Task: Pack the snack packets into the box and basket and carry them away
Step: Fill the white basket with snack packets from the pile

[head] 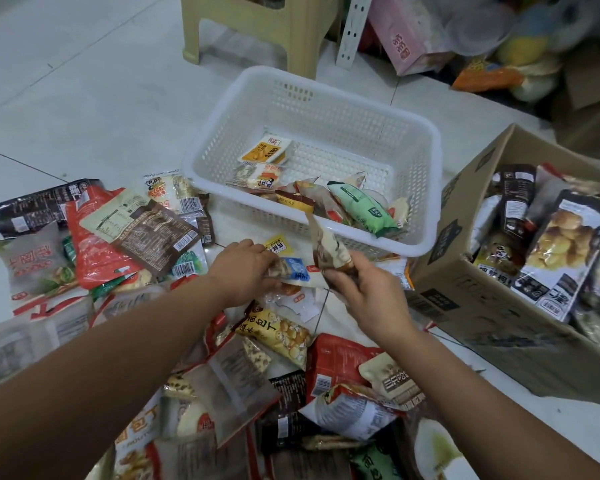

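Person was down at the tiled floor [84, 81] w/ both bare arms reaching in from the bottom of the frame. The left hand [243, 268], at ctr frame, lay over a small blue-and-white packet [297, 270]. Its fingers [269, 268] were curled down & pinching the packet's near end. That packet lay flat on the heap. Just right of it, the right hand [364, 289] gripped a brown-and-cream packet [329, 251] by its lower end, fingers closed round it. The packet stood upright, lifted clear of the floor, its top showing in front of the basket's near wall.

The white plastic basket [430, 188] sat on the floor above ctr. It held a handful of packets along its near side, incl. a green packet [364, 206], plus an orange-and-white packet [265, 150] toward the back left.

The cardboard box [465, 282] stood at the right edge, flaps open, just beside the basket's right corner. It was packed w/ bigger bags, one printed w/ golden bread balls [561, 244].

Loose snack packets [146, 237] covered the floor from mid-left to the bottom edge. A red bag [94, 258] lay at left & a yellow bag [278, 332] btwn the forearms. A beige plastic stool [291, 26] stood at top ctr behind the basket. More bags & cartons were heaped at upper right, too blurred to tell apart.
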